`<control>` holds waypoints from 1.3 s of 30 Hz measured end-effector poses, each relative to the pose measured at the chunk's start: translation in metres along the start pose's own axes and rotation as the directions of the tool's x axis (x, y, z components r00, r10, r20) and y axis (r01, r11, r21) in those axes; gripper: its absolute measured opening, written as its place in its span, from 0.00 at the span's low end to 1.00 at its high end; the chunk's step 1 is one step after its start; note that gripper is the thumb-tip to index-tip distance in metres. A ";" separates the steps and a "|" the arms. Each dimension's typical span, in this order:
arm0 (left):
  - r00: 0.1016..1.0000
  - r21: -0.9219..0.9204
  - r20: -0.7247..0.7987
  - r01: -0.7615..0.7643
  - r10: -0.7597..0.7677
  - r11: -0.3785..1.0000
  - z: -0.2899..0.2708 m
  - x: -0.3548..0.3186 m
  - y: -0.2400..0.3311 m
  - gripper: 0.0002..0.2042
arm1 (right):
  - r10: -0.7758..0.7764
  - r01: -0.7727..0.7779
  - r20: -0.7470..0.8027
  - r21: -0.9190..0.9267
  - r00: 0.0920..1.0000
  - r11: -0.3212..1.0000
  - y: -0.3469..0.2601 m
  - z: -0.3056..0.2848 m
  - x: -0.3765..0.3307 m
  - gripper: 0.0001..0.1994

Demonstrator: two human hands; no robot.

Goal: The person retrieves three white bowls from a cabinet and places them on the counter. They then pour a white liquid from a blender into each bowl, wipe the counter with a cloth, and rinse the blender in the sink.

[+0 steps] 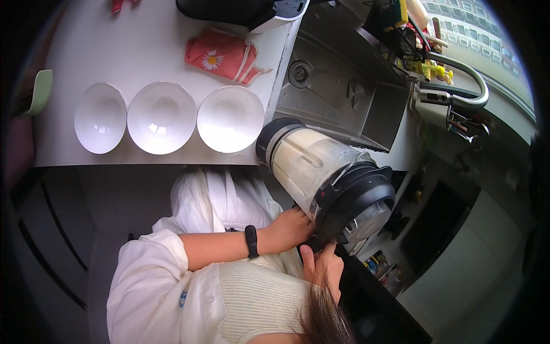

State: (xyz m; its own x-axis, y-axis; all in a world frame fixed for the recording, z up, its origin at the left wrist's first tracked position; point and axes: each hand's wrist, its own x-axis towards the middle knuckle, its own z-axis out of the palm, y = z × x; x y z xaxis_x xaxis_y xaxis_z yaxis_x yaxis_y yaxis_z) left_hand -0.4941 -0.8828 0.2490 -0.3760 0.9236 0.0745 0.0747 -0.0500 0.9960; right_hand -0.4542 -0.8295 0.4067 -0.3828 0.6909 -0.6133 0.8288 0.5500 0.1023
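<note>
A blender jar [303, 166] with a black base, a black lid [358, 192] and creamy pale liquid inside stands in front of me, by the counter's corner and the sink. On its near side my left hand [289, 229], with a black band on the wrist, is closed at the jar's dark handle; its fingertips are partly hidden. Just to the right of it, my right hand [325, 266] is closed on the handle too, its thumb raised along it. Three white bowls, the left bowl [100, 118], the middle bowl [161, 118] and the right bowl [231, 119], sit in a row left of the jar.
Behind the bowls lies a folded red cloth [220, 54] with a daisy print. A black-and-white appliance [246, 12] stands farther back. The steel sink [326, 74] is beyond the jar, with a curved faucet [478, 86] and a rack [401, 37] at its right.
</note>
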 end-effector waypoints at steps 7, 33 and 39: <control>0.999 0.062 0.015 -0.047 0.046 0.997 0.001 -0.001 -0.002 0.11 | -0.210 0.194 -0.140 -0.121 0.968 0.974 0.005 0.007 0.003 0.24; 0.997 -0.073 -0.066 0.044 -0.049 0.996 0.004 0.005 -0.004 0.06 | -0.214 0.228 -0.236 0.031 0.948 0.973 0.013 0.008 0.010 0.12; 0.988 -0.046 -0.152 -0.048 0.040 0.998 0.001 0.007 -0.006 0.06 | -0.190 0.198 -0.118 0.062 0.975 0.978 -0.003 -0.007 0.010 0.15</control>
State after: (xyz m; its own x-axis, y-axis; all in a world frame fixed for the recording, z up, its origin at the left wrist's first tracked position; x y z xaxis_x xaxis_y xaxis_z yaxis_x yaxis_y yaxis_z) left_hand -0.4966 -0.8754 0.2440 -0.5087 0.8523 0.1214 0.0500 -0.1115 0.9925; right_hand -0.4636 -0.8206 0.4057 -0.5789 0.6244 -0.5244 0.7603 0.6458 -0.0704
